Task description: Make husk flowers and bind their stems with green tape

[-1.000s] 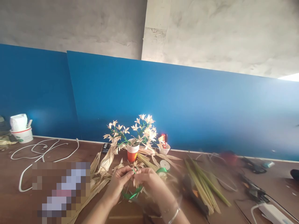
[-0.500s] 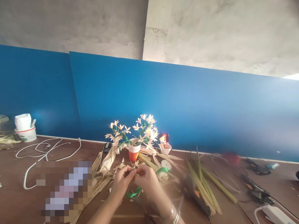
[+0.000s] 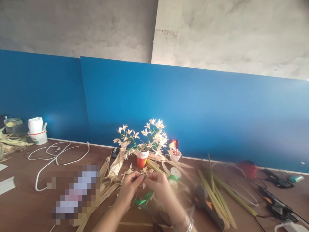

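Pinching a small corn-husk flower (image 3: pixel 144 170) between left hand (image 3: pixel 131 184) and right hand (image 3: pixel 156 185), before the stacked paper cups (image 3: pixel 142 160), we could tear it by twisting too hard.

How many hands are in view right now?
2: the left hand and the right hand, fingertips close together, nearer the camera than the red-and-white cup. No others show; some fingers are partly hidden.

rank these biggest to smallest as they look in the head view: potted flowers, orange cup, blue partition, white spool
1. Blue partition
2. Flowers, taken as one bunch
3. Orange cup
4. White spool
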The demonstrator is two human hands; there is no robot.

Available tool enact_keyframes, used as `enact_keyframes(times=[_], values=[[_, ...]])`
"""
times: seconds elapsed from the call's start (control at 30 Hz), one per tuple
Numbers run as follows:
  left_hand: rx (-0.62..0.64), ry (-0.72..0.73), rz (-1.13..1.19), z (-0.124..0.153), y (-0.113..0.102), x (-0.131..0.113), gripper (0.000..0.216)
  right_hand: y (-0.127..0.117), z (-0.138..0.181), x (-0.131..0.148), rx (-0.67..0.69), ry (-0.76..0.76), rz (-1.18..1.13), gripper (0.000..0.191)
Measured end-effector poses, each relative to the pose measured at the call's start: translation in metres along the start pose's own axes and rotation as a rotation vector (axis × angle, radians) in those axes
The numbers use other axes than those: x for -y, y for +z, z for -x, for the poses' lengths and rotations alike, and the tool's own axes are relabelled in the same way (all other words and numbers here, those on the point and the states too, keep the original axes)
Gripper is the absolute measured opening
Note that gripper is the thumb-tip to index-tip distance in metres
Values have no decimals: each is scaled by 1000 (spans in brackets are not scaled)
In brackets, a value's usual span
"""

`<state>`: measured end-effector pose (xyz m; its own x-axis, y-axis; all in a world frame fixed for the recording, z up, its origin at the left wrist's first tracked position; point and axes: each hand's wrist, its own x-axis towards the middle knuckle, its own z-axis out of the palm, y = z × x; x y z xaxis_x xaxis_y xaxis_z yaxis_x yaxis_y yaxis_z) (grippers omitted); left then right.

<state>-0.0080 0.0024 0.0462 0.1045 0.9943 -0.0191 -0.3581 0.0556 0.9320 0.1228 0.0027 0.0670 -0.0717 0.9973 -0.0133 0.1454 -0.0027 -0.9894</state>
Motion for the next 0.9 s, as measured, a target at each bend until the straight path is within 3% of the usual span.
enact_keyframes(times=[0.13,0.47,0.6,0.7,0.8,0.9], values=[[20,-6,35,0,-3,-3,35,-2,-1,2,84,66,-247,20],[-28,98,-65,-7,-9,9,27,-2,-4,-7,204,77,-470,19],[-144,363,-310,-11,-14,5,21,2,-4,-6,102,-6,-329,14],[-113,324,-402,-12,-16,1,20,7,-2,-6,-22,-148,-80,8],[-114,229,-322,-11,-13,1,18,12,1,-6,-142,-330,248,10],[-148,239,-259,-11,-9,3,15,17,6,-5,-240,-414,509,15]])
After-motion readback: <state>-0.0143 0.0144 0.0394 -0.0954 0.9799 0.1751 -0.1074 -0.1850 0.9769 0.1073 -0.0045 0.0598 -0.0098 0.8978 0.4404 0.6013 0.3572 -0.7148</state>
